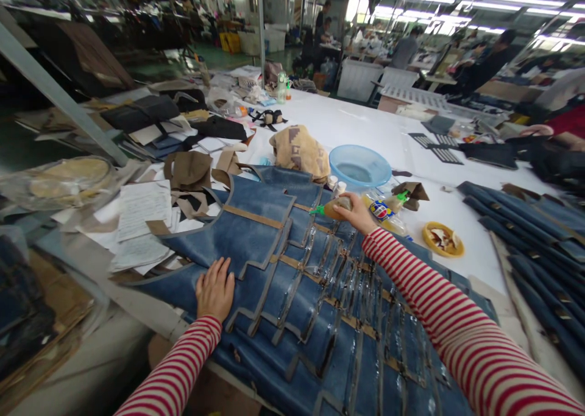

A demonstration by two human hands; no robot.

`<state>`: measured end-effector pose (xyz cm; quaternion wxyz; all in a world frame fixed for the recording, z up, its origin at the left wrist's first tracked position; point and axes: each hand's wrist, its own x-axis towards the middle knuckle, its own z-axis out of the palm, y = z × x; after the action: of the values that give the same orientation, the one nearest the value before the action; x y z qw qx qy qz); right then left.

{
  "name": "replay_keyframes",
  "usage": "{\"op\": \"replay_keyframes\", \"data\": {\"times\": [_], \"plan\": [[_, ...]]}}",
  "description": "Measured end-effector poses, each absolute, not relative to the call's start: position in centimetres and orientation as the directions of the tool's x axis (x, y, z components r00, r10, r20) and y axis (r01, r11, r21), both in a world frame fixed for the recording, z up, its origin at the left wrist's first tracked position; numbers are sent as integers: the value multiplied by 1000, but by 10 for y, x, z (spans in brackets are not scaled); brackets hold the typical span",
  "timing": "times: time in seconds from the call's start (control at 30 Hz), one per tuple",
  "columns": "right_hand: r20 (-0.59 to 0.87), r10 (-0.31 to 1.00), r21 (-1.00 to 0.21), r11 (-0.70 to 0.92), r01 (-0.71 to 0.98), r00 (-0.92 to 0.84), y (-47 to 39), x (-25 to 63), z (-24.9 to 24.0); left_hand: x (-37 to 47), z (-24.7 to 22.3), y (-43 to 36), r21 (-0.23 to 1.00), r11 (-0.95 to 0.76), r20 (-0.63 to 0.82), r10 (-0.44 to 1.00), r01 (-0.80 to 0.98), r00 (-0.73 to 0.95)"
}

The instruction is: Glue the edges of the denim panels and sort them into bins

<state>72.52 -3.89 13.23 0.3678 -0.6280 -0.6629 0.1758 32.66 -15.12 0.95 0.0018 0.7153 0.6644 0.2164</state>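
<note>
Panels [256, 190] smooth, leather-like, with a soft sheen; streaks [359, 282] glossy, wet-looking; bottle [333, 209] translucent plastic; basin [381, 175] smooth plastic; towel [297, 148] matt, fuzzy cloth; papers [144, 209] matt, creased; sleeves [178, 361] knit-looking cloth.

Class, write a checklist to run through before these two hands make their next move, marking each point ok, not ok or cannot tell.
1. Left hand laid flat on the blue pieces: ok.
2. Right hand gripping the bottle, which is tipped on its side: ok.
3. Green nozzle touching the material beneath: cannot tell from this one view.
4. Glossy strips along the pieces dry: cannot tell; they shine, but that does not settle it.
5. Space beyond the left hand tidy: not ok; handwritten papers and scraps crowd the pieces.
6. Blue basin apart from the bottle: ok; it stands farther back.
</note>
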Motion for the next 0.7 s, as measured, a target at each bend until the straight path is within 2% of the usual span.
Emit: {"op": "replay_keyframes", "data": {"times": [0.27, 0.4, 0.6, 0.7], "plan": [[240, 968, -676, 225, 702, -79, -67, 710, 138, 327, 11, -152, 298, -119, 315, 949, 947, 20], [313, 947, -616, 260, 744, -72, -75, 704, 143, 327, 11, -153, 302, -120, 320, 947, 946, 18], [298, 917, -535, 391, 749, -265, -103, 681, 151, 327, 10, -152, 302, -124, 312, 950, 945, 25], [311, 908, -511, 408, 756, -280, -113, 672, 154, 327, 11, -152, 314, -120, 308, 951, 942, 18]]}}
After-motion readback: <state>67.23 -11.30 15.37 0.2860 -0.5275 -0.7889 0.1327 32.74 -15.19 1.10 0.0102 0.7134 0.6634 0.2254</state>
